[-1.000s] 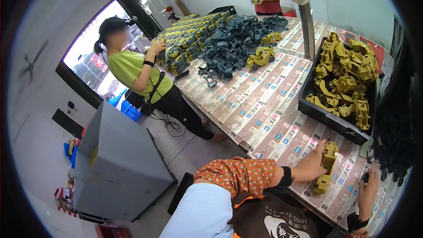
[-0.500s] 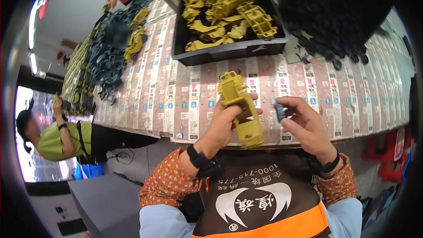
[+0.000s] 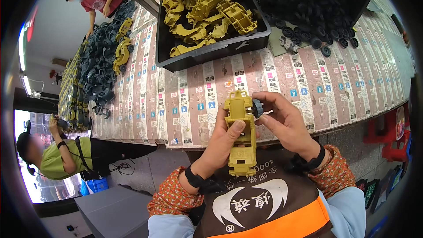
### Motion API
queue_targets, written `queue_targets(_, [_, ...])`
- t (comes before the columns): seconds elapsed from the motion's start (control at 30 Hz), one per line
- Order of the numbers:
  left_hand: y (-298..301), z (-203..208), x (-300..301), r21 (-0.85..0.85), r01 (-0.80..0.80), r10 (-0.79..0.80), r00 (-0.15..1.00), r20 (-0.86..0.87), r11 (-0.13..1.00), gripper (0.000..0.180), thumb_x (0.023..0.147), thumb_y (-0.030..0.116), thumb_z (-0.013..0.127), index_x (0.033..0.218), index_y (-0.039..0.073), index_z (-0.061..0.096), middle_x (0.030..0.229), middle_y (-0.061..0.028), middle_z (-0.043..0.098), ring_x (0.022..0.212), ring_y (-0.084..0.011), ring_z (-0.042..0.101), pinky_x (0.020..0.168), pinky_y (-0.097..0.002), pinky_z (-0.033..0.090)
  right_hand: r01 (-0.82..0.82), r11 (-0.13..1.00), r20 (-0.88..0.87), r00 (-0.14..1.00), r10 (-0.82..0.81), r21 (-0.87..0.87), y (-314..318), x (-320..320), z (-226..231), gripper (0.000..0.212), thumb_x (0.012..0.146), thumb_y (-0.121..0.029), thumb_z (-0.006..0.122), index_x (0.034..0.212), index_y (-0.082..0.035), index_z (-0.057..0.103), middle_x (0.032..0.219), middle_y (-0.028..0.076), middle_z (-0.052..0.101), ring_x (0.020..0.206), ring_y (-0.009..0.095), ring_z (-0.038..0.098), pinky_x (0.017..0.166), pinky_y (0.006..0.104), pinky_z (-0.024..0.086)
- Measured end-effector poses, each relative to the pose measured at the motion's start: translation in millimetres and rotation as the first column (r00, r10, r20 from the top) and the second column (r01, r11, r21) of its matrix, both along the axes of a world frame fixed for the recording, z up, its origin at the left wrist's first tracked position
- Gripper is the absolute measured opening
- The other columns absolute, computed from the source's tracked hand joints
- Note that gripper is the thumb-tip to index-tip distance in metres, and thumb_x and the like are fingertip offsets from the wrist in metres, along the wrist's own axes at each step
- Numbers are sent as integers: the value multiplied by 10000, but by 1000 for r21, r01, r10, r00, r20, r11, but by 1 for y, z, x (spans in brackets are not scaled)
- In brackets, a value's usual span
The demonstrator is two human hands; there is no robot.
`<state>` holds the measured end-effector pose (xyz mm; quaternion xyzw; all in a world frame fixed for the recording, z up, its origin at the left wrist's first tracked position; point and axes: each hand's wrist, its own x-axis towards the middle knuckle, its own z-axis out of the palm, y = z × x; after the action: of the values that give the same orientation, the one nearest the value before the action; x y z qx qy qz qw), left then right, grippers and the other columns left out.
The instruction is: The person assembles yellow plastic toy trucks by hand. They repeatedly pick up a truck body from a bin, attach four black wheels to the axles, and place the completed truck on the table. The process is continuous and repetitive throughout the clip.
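Observation:
My left hand [image 3: 224,143] grips a yellow plastic toy truck body [image 3: 241,136], held lengthwise just above the table's near edge. My right hand [image 3: 284,121] pinches a small dark grey wheel [image 3: 257,108] against the upper right side of the truck body. Both wrists wear black bands.
A black bin [image 3: 207,50] of yellow toy parts stands on the paper-covered table [image 3: 185,101] ahead. Another black bin [image 3: 317,0] of dark wheels sits at the right, with loose wheels [image 3: 319,44] beside it. Grey and yellow parts [image 3: 99,66] are piled far left. Two other people work nearby.
The view has swung from the left side of the room to straight down at the table. My right hand has moved in from apart and now presses the wheel onto the truck body.

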<state>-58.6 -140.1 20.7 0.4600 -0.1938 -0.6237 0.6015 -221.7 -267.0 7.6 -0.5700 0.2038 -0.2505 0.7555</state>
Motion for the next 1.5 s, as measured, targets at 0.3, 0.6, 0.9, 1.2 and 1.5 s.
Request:
queue_targets(0.3, [5,-2,-1,-5,8,-8,999,34,1000,619,1054,318,610,1502,147,218,1256,-102,601,1032,-208,701,841,-343,611,8,1000,4,1000,-8,21,0,-2,-4,470,969,44,570,1431,1,494,1264,63,579,1105,110,597,946,268,540])
queue_targets(0.6, [5,-24,-6,-67,6,5,986,164,998,650,1033,352,634,1509,173,230,1333,-106,556,1121,-243,676,887,-405,625,81,991,-1,997,-81,109,11,1,-12,429,973,47,597,1393,22,514,1262,93,632,1123,107,625,942,245,532])
queue_targets(0.9, [1,-26,-9,-109,58,-16,938,346,992,642,1071,277,582,1521,111,155,1372,-106,470,1226,-182,546,1029,-347,494,-14,992,-70,998,5,-127,23,-12,-14,632,917,100,492,1533,26,374,1387,232,594,1324,307,594,1108,367,449])
queue_targets(1.2, [-8,-30,-11,-126,141,-56,855,516,982,640,1062,258,599,1521,104,180,1357,-104,489,1231,-176,544,1022,-353,508,-50,998,-85,995,46,-47,14,-15,2,688,819,90,471,1500,47,383,1387,271,583,1361,348,560,1066,386,496])
queue_targets(1.5, [-16,2,12,59,-33,32,999,9,998,577,1017,397,654,1436,165,332,1113,-84,614,925,-288,735,756,-396,650,28,288,-185,706,-684,-957,-194,-7,-21,243,883,-92,625,1089,-77,751,937,141,725,930,362,689,870,425,563])
